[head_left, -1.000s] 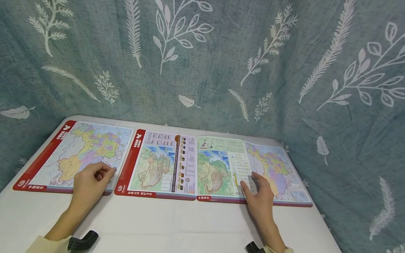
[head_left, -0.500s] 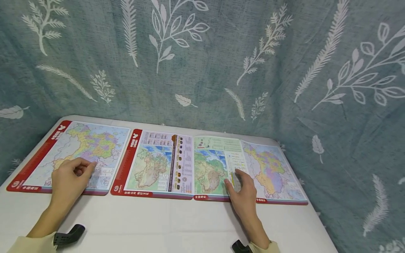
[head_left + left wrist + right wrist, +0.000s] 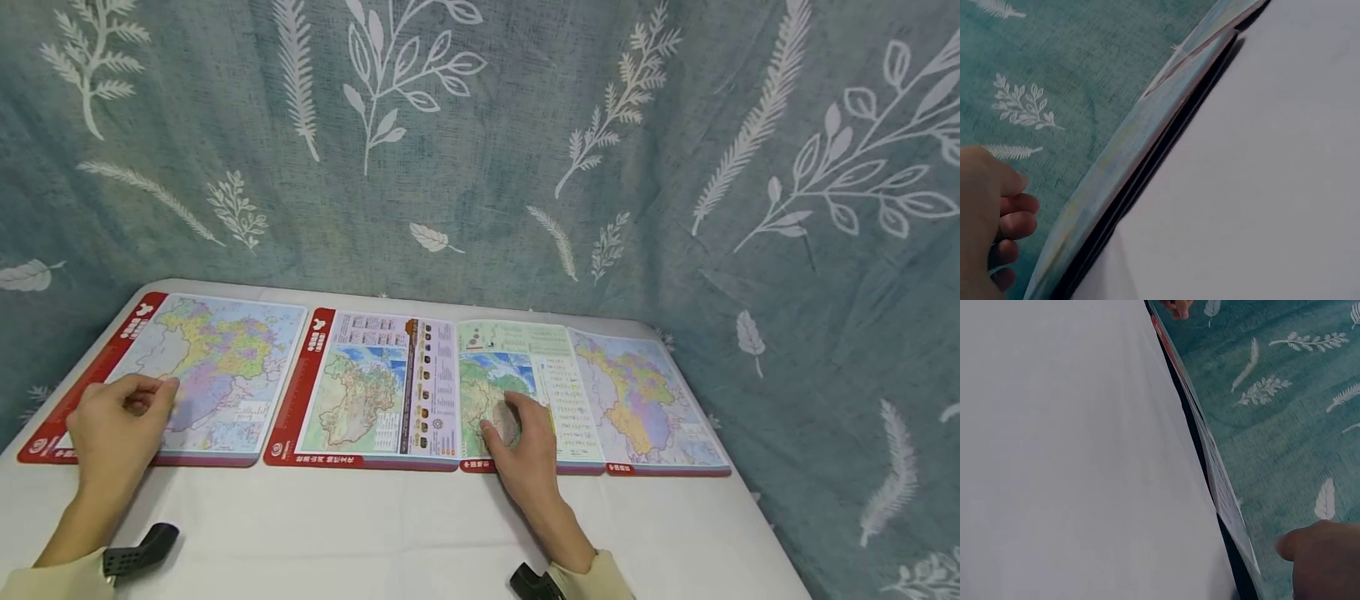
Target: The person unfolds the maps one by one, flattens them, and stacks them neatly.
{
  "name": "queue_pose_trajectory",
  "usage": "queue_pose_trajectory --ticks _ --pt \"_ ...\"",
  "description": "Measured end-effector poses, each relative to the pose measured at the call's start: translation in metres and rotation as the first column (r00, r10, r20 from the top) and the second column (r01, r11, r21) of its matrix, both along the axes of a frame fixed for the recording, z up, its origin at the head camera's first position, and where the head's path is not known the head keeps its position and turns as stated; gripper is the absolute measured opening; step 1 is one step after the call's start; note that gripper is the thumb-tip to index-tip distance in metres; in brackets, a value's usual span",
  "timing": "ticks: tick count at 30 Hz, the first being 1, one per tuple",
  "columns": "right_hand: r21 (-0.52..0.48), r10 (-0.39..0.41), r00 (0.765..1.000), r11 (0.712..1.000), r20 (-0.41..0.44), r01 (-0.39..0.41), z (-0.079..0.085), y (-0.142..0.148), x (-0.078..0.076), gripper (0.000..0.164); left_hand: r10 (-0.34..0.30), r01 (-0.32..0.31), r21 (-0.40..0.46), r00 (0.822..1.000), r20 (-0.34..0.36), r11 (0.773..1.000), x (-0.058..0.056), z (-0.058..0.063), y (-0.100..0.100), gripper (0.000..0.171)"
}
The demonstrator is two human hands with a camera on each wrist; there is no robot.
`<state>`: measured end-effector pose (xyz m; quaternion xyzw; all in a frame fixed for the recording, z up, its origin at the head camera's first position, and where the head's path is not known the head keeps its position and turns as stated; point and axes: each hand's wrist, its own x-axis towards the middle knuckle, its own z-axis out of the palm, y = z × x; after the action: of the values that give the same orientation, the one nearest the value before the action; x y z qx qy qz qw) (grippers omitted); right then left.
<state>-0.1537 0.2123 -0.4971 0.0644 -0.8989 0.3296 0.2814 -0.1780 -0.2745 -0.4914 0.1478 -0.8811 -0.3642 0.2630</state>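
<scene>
A folding map board (image 3: pixel 292 383) with a red left border lies on the table at the left middle. Left of it, a second red-bordered map board (image 3: pixel 255 429) shows a colourful political map. My left hand (image 3: pixel 120 421) hovers over that left board, fingers loosely curled and holding nothing; the left wrist view shows the same hand (image 3: pixel 982 219). Over the green relief map panel (image 3: pixel 480 333) is my right hand (image 3: pixel 528 450), thumb and fingers apart with nothing between them. Its thumb side shows in the right wrist view, where the hand (image 3: pixel 1329 559) stands above the boards' edge.
At the right end lies another political map panel (image 3: pixel 645 400), next to the relief panel. A white cloth (image 3: pixel 337 533) covers the table in front of the boards. Behind and to the right hangs a teal curtain (image 3: pixel 480 167) with white leaf prints.
My right hand has moved left from the right-hand political map to the green relief panel. The left hand has shifted left across its board. The head view has turned slightly.
</scene>
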Motion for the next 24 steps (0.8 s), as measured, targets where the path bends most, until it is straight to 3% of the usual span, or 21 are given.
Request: queue_pose_trajectory --ticks 6,14,20,24 --pt "0.031 0.053 0.997 0.998 -0.051 -0.051 -0.002 -0.026 -0.003 0.054 0.071 -0.071 0.016 0.997 0.012 0.997 -0.003 -0.006 -0.007 0.037" --pt "0.047 0.113 0.992 0.993 -0.052 -0.111 -0.004 -0.062 -0.003 0.052 0.120 -0.121 -0.017 0.992 -0.051 0.993 0.002 -0.005 -0.019 0.035" --pt "0.043 0.142 0.989 0.989 -0.036 -0.140 -0.002 -0.084 -0.002 0.052 0.146 -0.146 -0.021 0.989 -0.012 0.989 0.000 -0.011 -0.027 0.035" --pt "0.041 0.169 0.985 0.985 -0.012 -0.169 -0.001 -0.100 -0.004 0.050 0.197 -0.199 0.001 0.973 0.121 0.980 -0.003 -0.014 -0.036 0.043"
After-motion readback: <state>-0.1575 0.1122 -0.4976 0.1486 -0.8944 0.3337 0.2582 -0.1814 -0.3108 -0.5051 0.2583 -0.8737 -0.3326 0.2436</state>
